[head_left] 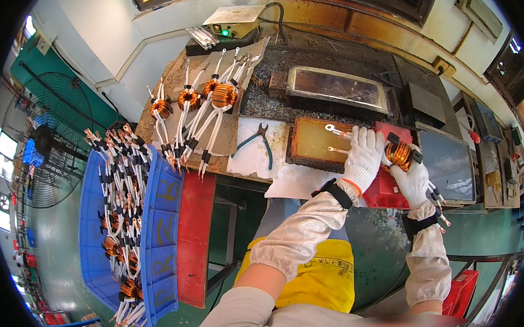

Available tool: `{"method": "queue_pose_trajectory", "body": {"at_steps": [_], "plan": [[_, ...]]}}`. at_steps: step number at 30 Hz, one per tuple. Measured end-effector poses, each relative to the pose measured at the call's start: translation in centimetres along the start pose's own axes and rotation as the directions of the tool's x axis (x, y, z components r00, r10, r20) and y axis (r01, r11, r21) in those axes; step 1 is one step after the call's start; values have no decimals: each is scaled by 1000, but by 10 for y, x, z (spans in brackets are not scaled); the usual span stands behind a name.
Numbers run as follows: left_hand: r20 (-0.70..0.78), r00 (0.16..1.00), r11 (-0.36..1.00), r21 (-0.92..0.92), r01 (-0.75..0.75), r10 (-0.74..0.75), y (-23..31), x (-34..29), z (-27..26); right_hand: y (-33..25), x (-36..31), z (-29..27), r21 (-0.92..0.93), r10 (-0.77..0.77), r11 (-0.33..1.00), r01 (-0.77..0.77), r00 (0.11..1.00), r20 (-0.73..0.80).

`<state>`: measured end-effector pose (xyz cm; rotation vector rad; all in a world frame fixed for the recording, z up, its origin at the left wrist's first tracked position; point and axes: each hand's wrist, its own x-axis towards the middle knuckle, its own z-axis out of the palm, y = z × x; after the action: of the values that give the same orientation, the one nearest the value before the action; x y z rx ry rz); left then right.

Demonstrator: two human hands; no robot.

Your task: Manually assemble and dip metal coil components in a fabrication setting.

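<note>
A workbench (333,56) spans the upper frame. Right of centre, the right hand (414,182) grips a coil (399,155), the left hand (363,156) its leads (342,134) over a tray (314,162). Print (333,263) marks the apron (310,288), lower centre; letters (167,192), the crate (167,257), lower left.

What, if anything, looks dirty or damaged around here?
The dark bench top beside the amber-filled pan looks crusted with gritty residue, and the wall beyond is stained rusty brown, unlike the white wall at left.
</note>
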<state>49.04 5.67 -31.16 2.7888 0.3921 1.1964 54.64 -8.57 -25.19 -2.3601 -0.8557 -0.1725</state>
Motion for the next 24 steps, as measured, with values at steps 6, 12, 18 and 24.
{"method": "queue_pose_trajectory", "body": {"at_steps": [6, 12, 18, 24], "plan": [[33, 999, 1000, -8, 1, -1, -2, -1, 2, -4, 0, 0, -24, 18, 1000, -18, 1000, 7], [74, 997, 999, -48, 12, -9, -3, -2, 6, 1, 1, 0, -20, 32, 999, -31, 999, 40], [91, 996, 999, -38, 24, -21, -6, -6, 10, -5, 4, 0, -82, -26, 996, 29, 999, 36], [156, 987, 997, -66, 46, -36, -5, -7, 12, -4, 5, 0, -117, -39, 992, 41, 999, 19]]}}
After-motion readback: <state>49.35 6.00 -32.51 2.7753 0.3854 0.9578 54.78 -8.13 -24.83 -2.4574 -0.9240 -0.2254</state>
